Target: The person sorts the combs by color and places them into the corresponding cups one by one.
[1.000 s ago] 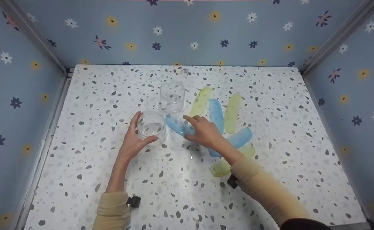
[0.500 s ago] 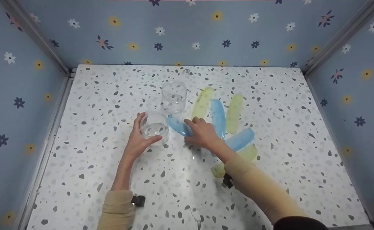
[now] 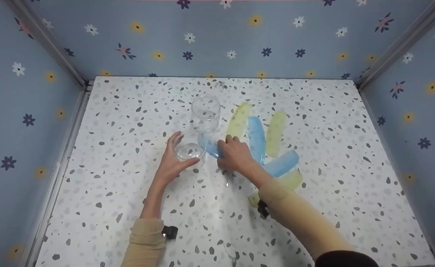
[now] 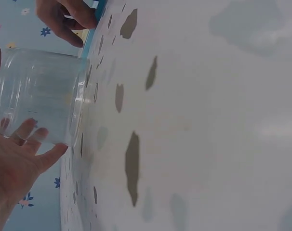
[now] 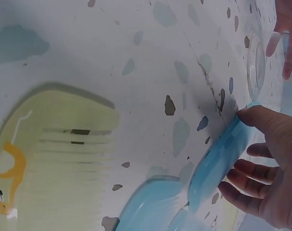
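Note:
My left hand (image 3: 171, 165) grips a clear round cup (image 3: 189, 146) on the speckled table, thumb on the near side and fingers round the left. In the left wrist view the cup (image 4: 45, 91) looks see-through, with nothing visible inside. Just right of it, my right hand (image 3: 236, 154) holds a blue comb (image 3: 211, 146), which lies on the table with its left tip close to the cup. The right wrist view shows the thumb at one edge of this comb (image 5: 216, 161) and the fingers along the other; its teeth are hard to make out.
A second clear cup (image 3: 205, 111) stands behind the first. Right of my hand lie more blue combs, one upright in view (image 3: 257, 137) and one slanted (image 3: 282, 163). Pale yellow-green combs (image 3: 238, 120) lie around them, one partly under my sleeve. Flowered panels (image 3: 217, 37) wall the table.
My left hand and the cup have shifted slightly right, towards the blue comb. The fingers of my right hand have drawn in closer on that comb. The head view has shifted a little.

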The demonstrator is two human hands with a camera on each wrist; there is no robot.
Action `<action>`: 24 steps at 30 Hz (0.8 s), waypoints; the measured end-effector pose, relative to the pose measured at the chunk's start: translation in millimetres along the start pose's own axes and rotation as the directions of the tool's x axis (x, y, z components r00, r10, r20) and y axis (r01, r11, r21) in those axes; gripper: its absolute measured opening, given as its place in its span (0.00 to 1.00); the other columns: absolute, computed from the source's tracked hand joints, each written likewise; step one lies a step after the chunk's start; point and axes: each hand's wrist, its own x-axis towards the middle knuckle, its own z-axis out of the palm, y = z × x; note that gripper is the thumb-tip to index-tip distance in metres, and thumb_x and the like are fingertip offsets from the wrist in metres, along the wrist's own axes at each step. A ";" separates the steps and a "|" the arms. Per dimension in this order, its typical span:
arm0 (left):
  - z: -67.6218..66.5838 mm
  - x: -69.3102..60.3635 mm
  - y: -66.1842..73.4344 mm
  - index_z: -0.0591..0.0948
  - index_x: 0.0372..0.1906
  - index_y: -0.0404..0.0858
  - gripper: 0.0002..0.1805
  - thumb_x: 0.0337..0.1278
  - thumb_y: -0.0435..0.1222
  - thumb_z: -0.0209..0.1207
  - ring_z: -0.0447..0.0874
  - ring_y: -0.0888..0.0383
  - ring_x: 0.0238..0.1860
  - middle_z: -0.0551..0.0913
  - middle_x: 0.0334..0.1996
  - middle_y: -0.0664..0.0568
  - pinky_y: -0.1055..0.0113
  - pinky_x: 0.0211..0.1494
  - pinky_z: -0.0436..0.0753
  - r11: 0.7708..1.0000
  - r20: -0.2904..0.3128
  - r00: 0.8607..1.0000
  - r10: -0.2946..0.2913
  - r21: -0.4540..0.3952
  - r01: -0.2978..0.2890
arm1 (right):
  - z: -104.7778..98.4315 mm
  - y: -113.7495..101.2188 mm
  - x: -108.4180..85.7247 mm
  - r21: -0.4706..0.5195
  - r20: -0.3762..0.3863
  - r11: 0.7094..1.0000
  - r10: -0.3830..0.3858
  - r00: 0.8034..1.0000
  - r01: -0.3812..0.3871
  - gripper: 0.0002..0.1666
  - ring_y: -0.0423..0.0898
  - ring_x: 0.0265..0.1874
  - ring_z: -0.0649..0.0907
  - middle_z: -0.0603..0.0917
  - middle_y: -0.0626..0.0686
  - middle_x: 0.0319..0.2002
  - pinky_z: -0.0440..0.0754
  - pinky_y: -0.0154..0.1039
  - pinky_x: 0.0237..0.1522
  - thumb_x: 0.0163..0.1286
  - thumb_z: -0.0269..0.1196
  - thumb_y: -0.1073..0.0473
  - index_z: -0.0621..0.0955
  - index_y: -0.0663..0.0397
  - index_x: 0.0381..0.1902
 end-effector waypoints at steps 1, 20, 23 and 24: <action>0.6 -0.1 -0.2 0.50 0.82 0.52 0.61 0.48 0.42 0.78 0.50 0.45 0.84 0.56 0.83 0.49 0.41 0.86 0.51 1.000 -0.002 1.000 0.004 -0.005 -0.004 | -0.4 -0.7 0.1 0.002 0.005 1.000 0.008 1.000 -0.008 0.29 0.51 0.47 0.77 0.79 0.55 0.52 0.82 0.48 0.48 0.65 0.68 0.47 0.79 0.48 0.61; -3.3 -11.3 24.3 0.51 0.81 0.46 0.59 0.50 0.37 0.77 0.51 0.46 0.84 0.58 0.82 0.44 0.46 0.87 0.50 0.999 0.019 1.000 -0.013 -0.050 0.014 | -33.0 15.1 -6.8 0.205 -0.026 0.978 0.046 0.999 -0.040 0.44 0.55 0.44 0.82 0.81 0.60 0.52 0.85 0.51 0.46 0.53 0.76 0.49 0.76 0.53 0.68; -2.1 -7.5 18.7 0.51 0.81 0.46 0.59 0.49 0.36 0.77 0.51 0.46 0.84 0.58 0.82 0.44 0.46 0.87 0.51 0.999 0.021 1.000 -0.004 -0.049 0.005 | -40.0 20.3 -10.0 0.238 -0.055 0.971 0.030 0.998 -0.016 0.44 0.55 0.46 0.83 0.82 0.60 0.52 0.85 0.50 0.46 0.52 0.77 0.50 0.76 0.52 0.67; -1.3 -5.3 14.7 0.51 0.82 0.46 0.60 0.48 0.36 0.78 0.51 0.46 0.84 0.58 0.82 0.44 0.46 0.87 0.51 0.999 0.022 1.000 0.002 -0.050 -0.001 | -42.5 21.7 -11.2 0.252 -0.064 0.968 0.026 0.998 -0.009 0.44 0.56 0.47 0.83 0.82 0.60 0.52 0.85 0.50 0.47 0.52 0.77 0.50 0.76 0.52 0.67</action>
